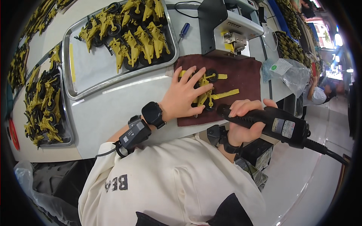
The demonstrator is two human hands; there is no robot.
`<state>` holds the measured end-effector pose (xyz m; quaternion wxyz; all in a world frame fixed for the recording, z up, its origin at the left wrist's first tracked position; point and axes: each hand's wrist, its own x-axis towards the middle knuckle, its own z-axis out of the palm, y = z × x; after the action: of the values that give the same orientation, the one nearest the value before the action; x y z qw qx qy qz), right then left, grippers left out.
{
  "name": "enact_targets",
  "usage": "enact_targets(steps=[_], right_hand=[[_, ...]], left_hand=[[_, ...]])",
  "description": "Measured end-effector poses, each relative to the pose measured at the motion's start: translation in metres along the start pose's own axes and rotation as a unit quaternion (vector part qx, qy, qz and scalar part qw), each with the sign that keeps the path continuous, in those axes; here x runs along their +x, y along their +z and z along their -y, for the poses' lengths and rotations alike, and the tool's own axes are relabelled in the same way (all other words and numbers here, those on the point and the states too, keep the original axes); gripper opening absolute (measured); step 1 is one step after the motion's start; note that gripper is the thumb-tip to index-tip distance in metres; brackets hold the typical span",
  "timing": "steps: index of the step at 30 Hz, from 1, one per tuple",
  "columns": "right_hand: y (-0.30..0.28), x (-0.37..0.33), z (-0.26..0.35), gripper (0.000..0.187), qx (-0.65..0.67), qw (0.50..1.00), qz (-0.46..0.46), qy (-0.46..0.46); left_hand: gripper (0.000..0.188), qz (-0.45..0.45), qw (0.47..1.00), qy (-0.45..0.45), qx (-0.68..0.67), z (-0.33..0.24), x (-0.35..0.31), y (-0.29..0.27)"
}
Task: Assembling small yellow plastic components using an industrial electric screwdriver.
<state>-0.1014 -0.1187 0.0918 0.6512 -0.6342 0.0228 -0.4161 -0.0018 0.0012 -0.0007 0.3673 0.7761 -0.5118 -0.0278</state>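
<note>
A yellow toy motorcycle point(204, 98) with black wheels lies on its side on a dark red cloth point(241, 75). My left hand point(184, 90) rests over it, fingers spread and thumb at its near end, holding it down and hiding part of it. My right hand point(245, 120) is closed around a corded black electric screwdriver point(269, 122), tilted with its nose beside the motorcycle's near wheel. No bit can be made out, so I cannot tell whether it touches the toy. Yellow tape strips point(226, 93) are stuck to the cloth.
A metal tray point(85, 90) at the far left holds several yellow motorcycles, and another tray point(67, 140) stands beside it. A blue-handled screwdriver point(184, 30) lies near a white-and-black machine point(217, 41). A clear plastic bag point(296, 77) sits right of the cloth. Another person point(316, 92) is at the far right.
</note>
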Motion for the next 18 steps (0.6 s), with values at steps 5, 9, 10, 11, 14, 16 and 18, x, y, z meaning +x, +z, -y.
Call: enact_targets(steps=[5, 9, 10, 11, 14, 16, 18], right_hand=[[-0.003, -0.002, -0.012, 0.061, -0.025, 0.999, -0.032, -0.024], [-0.002, 0.001, -0.019, 0.056, -0.066, 0.998, -0.021, 0.003], [-0.001, 0.003, -0.019, 0.055, -0.087, 0.996, -0.013, 0.011], [0.003, 0.003, -0.018, 0.052, -0.084, 0.996, -0.028, 0.018], [0.000, -0.002, -0.020, 0.052, -0.075, 0.997, -0.012, 0.030], [-0.001, -0.002, -0.019, 0.051, -0.063, 0.997, 0.000, 0.041], [-0.002, 0.001, -0.020, 0.050, -0.037, 0.998, 0.026, 0.054]], left_hand=[[0.061, 0.002, 1.000, 0.005, 0.002, 0.000, 0.000, 0.000], [0.062, 0.002, 1.000, 0.005, 0.004, 0.000, 0.001, 0.000], [0.062, 0.002, 1.000, 0.003, 0.004, 0.000, 0.000, 0.000], [0.062, 0.002, 1.000, 0.001, 0.004, -0.001, 0.000, -0.001], [0.062, 0.001, 1.000, 0.004, 0.003, 0.001, 0.001, 0.001], [0.061, 0.002, 1.000, 0.002, 0.002, 0.001, 0.001, 0.002], [0.061, 0.002, 1.000, -0.003, -0.002, 0.003, 0.001, 0.002]])
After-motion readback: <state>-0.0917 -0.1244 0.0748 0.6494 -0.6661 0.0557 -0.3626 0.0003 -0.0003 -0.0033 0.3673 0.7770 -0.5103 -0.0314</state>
